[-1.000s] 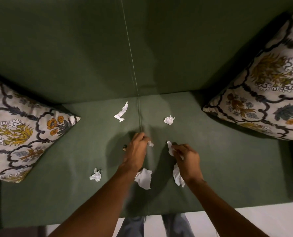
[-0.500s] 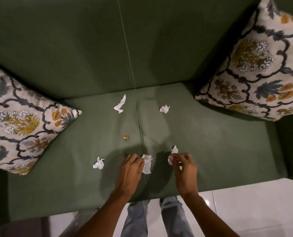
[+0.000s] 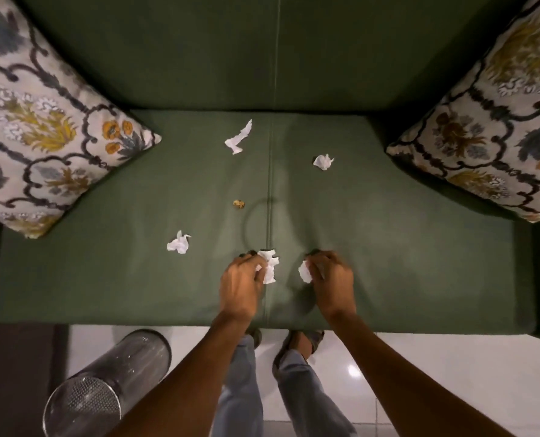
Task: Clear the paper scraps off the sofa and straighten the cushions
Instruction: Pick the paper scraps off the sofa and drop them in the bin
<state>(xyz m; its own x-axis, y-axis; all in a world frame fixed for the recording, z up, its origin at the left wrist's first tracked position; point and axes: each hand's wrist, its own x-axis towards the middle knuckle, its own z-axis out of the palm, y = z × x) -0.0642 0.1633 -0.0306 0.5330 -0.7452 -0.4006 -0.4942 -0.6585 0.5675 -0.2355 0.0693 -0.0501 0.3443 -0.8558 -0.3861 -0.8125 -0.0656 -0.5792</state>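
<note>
My left hand (image 3: 242, 283) is closed around a white paper scrap (image 3: 269, 267) above the front of the green sofa seat (image 3: 404, 263). My right hand (image 3: 331, 279) grips another crumpled scrap (image 3: 304, 271). Three white scraps lie loose on the seat: a long torn one (image 3: 238, 138) near the back, a crumpled one (image 3: 323, 161) to its right, and one (image 3: 178, 243) left of my left hand. A small brown crumb (image 3: 238, 203) sits mid-seat. Floral cushions lean in the left corner (image 3: 41, 130) and the right corner (image 3: 489, 121).
A metal mesh waste bin (image 3: 104, 389) stands on the white tiled floor (image 3: 451, 373) by the sofa's front edge, left of my legs. A dark mat (image 3: 13, 373) lies at the far left. The green sofa back (image 3: 262, 52) rises behind the seat.
Both hands have drawn back toward the sofa's front edge, each holding a scrap. The view has tilted down, bringing the bin and floor into sight.
</note>
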